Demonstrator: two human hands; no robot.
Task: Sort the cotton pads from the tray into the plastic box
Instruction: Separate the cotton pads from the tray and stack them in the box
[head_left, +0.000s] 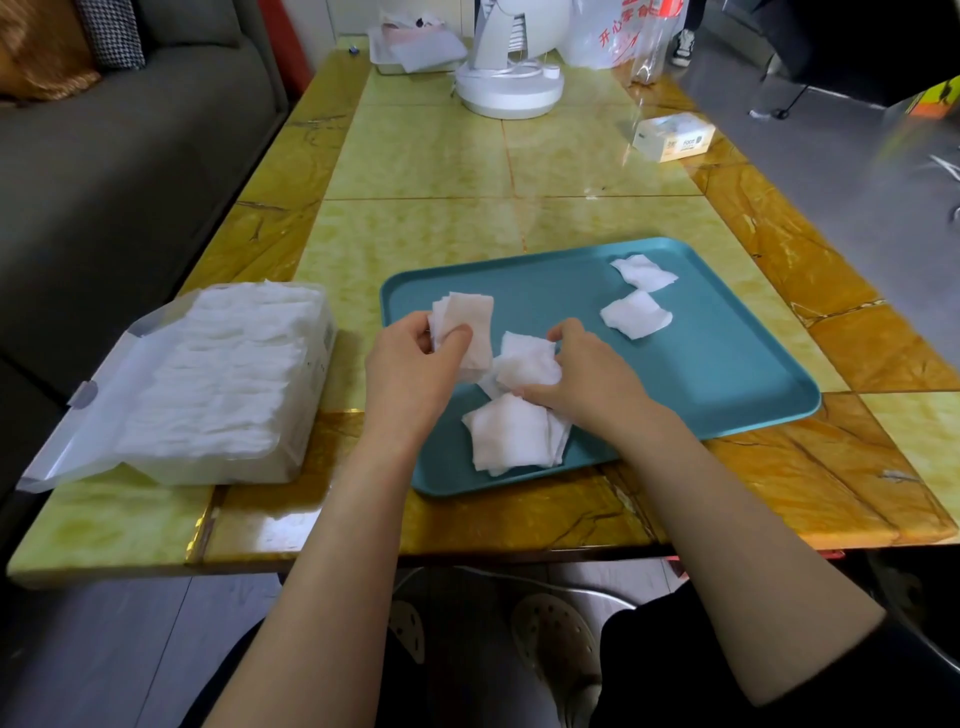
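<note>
Over one teal tray (727, 374), the left hand (410, 358) is pinching a stack of cotton pads (467, 322) in curled fingers; the right hand (582, 374) is gripping one pad (527, 358) above a loose pile (511, 434). Two single pads (635, 313) are lying apart; one plastic box (218, 384) is sitting leftward.

The tray (727, 364) lies on the near middle of the table (519, 156). The plastic box (234, 470) sits just left of it, filled with cotton pads (218, 374). A pile of pads (509, 434) rests on the tray's near-left part. Just behind the pile the right hand (587, 374) grips a single pad (527, 361), and left of that the left hand (410, 374) holds a small stack (467, 322). Two loose pads (635, 314) lie at the tray's far right. A fan base (511, 88) and a tissue pack (672, 136) stand at the far end, and a sofa (104, 182) runs along the left.
</note>
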